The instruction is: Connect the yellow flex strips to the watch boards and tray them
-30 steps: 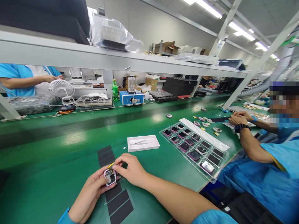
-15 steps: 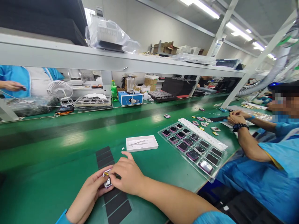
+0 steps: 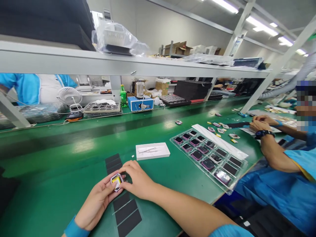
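Note:
My left hand (image 3: 98, 199) cradles a small square watch case (image 3: 116, 181) with a yellow part showing inside, its fingers curled under it. My right hand (image 3: 138, 179) is closed against the case's right edge, fingertips pressed on it. Both hands hover just over a strip of black rectangular pads (image 3: 122, 197) stuck on the green bench (image 3: 49, 177). A white shallow tray (image 3: 152, 150) with thin metal tools lies just beyond my right hand.
A clear blister tray (image 3: 209, 156) of several dark watch cases lies to the right. A co-worker in blue sits at right, hands (image 3: 261, 123) over small parts. A fan (image 3: 69, 97), green bottle (image 3: 122, 95) and blue box (image 3: 140, 102) stand beyond the dark conveyor belt.
The yellow piece held above the case by my right fingers a second ago now sits in the case. My right hand has dropped onto the case's edge; the case is turned face up.

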A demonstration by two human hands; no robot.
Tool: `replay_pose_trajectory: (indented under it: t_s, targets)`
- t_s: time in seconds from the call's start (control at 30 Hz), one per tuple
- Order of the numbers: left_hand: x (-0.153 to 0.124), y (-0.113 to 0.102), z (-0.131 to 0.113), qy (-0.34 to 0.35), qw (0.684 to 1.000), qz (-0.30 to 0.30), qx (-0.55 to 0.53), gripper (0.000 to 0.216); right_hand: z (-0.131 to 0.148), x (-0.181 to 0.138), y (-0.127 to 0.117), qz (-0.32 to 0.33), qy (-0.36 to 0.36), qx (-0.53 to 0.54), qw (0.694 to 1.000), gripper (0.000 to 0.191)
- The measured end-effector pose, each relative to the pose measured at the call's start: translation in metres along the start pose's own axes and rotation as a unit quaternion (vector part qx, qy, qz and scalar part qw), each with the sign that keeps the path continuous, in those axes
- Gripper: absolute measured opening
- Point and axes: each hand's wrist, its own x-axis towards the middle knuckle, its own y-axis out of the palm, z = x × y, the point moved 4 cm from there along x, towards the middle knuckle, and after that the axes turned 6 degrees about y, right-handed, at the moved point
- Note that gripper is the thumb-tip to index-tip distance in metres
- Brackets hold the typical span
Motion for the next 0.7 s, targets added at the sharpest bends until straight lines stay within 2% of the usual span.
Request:
replay_pose_trajectory:
  t_s: [0.13, 0.27, 0.37, 0.57, 0.63, 0.7]
  targets:
    - [-0.001, 0.002, 0.0, 0.014, 1.0, 0.006, 0.021, 0.048, -0.009, 0.0, 0.004, 0.051, 0.083, 0.154, 0.983, 0.059]
    - [-0.001, 0.004, 0.002, 0.021, 0.998, 0.036, 0.04, 0.039, -0.015, -0.003, 0.016, 0.139, 0.118, 0.267, 0.946, 0.061]
    - [-0.001, 0.006, 0.003, 0.037, 0.997, 0.053, 0.051, 0.038, -0.013, -0.005, 0.019, 0.169, 0.122, 0.327, 0.922, 0.062]
    - [0.001, 0.007, -0.001, 0.08, 0.994, 0.04, 0.06, 0.048, -0.008, -0.002, 0.018, 0.172, 0.122, 0.359, 0.909, 0.053]
    - [0.002, 0.006, -0.008, 0.088, 0.995, 0.015, 0.053, 0.051, -0.01, 0.001, 0.017, 0.172, 0.124, 0.341, 0.916, 0.057]
    - [-0.003, 0.003, -0.021, 0.108, 0.993, -0.015, 0.04, 0.051, -0.016, 0.005, 0.012, 0.145, 0.124, 0.312, 0.931, 0.059]
